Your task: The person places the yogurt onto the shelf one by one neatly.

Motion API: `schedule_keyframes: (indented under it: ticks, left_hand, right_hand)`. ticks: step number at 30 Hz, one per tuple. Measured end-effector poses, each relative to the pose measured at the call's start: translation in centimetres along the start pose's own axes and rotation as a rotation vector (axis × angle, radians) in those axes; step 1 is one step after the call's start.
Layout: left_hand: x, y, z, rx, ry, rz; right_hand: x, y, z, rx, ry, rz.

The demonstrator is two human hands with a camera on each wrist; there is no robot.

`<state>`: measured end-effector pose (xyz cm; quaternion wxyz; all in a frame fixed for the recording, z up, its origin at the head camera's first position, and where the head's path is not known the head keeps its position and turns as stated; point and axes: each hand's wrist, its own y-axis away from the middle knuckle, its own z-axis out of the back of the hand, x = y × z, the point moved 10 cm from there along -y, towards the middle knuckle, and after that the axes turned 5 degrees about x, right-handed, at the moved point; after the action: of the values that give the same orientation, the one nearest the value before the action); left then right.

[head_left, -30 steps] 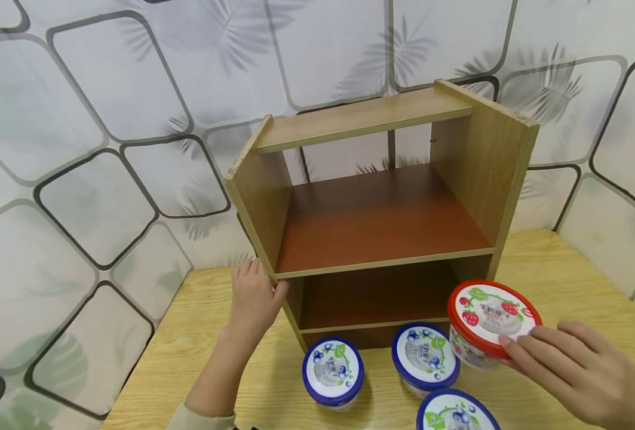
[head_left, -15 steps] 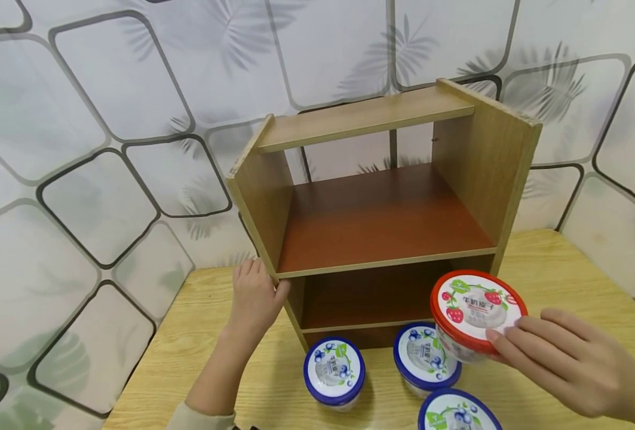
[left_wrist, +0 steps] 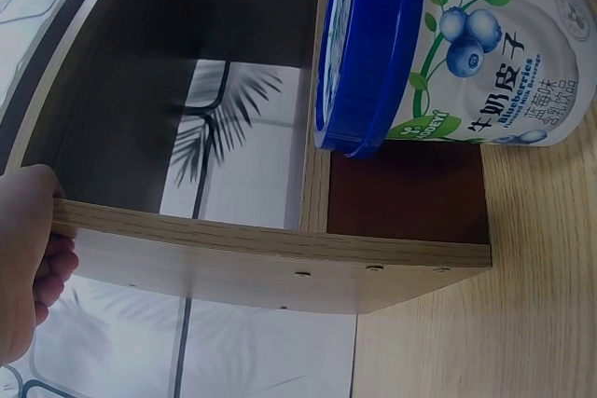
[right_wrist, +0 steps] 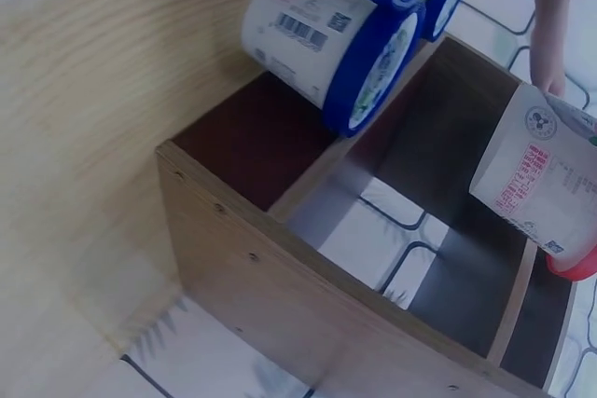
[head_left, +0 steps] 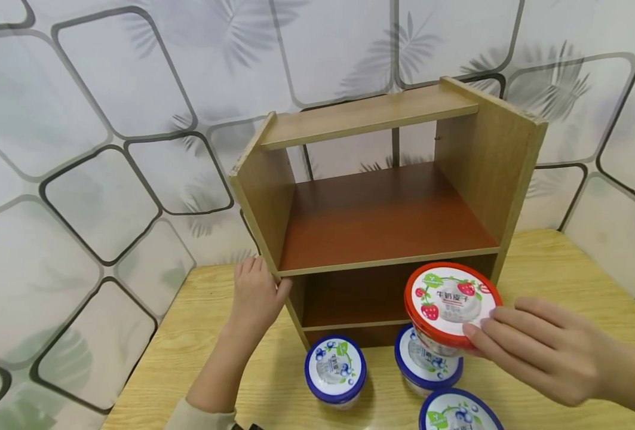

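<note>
A: Start close. Nearest stuff?

B: Near blue tub (head_left: 459, 412), cut by lower frame edge. Then R hand (head_left: 551, 352), in from right: pinching red-lidded tub (head_left: 453, 306) at right side of lid rim, digits part-bent. Underside of grip: can't tell.

A: Lie of tub vs. hand?

B: To left of R hand, at fingertips. Lid up, tipped twd head cam; long axis approx. upright, leaning a bit. Held up before lower bay (head_left: 344, 298) of shelf unit (head_left: 489, 161), overlapping mid blue tub (head_left: 430, 364) in head view. Touching or apart there? Can't tell. Prob. the key relation, w/ tilt vs. bay mouth.

A: Nearer hand?

B: R, clearly. Farther off: L hand (head_left: 255, 292), gripping front edge of left side panel (head_left: 266, 197), nothing else held. Between hands, on table (head_left: 188, 358): left blue tub (head_left: 336, 370). Behind red-lidded tub + higher: upper shelf (head_left: 387, 221).

A: View diffs?

B: Head: strawberry lid top. R wrist: tub's side wall w/ pink print, minus R hand. L wrist: fingers curled at panel's outer face, poorly shown from head; no red-lidded tub in frame. Farthest: patterned wall covering (head_left: 134, 179), visible also thru back of unit.
</note>
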<state>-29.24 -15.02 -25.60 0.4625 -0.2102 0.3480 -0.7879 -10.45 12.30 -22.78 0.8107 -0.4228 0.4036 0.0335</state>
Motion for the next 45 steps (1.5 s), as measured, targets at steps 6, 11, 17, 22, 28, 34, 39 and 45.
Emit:
schedule_keyframes:
  ticks: [6,11,17,22,28,34,39,45]
  left_hand:
    - [-0.2,-0.1,0.0,-0.003,-0.006,-0.001]
    - [-0.1,0.0,0.0,-0.004,-0.006,0.004]
    - [0.1,0.1,-0.1,0.003,-0.011,0.012]
    - [0.2,0.2,-0.3,0.013,-0.016,0.019]
    - [0.1,0.1,0.0,-0.001,-0.018,0.008]
    - [0.1,0.2,-0.1,0.006,-0.013,0.012]
    - [0.2,0.2,-0.2,0.032,-0.003,0.028]
    - [0.3,0.1,-0.4,0.041,-0.003,0.037]
  right_hand:
    - [-0.3,-0.9,-0.3,-0.033,-0.049,0.041]
    - [-0.8,-1.9,-0.6,-0.077,-0.085,0.072]
    - [-1.3,-2.6,-1.2,-0.088,-0.107,0.099]
    - [-1.8,-2.6,-1.9,-0.072,-0.120,0.092]
    - [-2.7,-3.2,-2.5,-0.065,-0.132,0.093]
    - [-3.4,-4.1,-3.0,-0.073,-0.138,0.116]
    - [-4.2,-5.0,-3.2,-0.093,-0.130,0.116]
    - [-5.2,-6.1,-3.7,-0.102,-0.104,0.118]
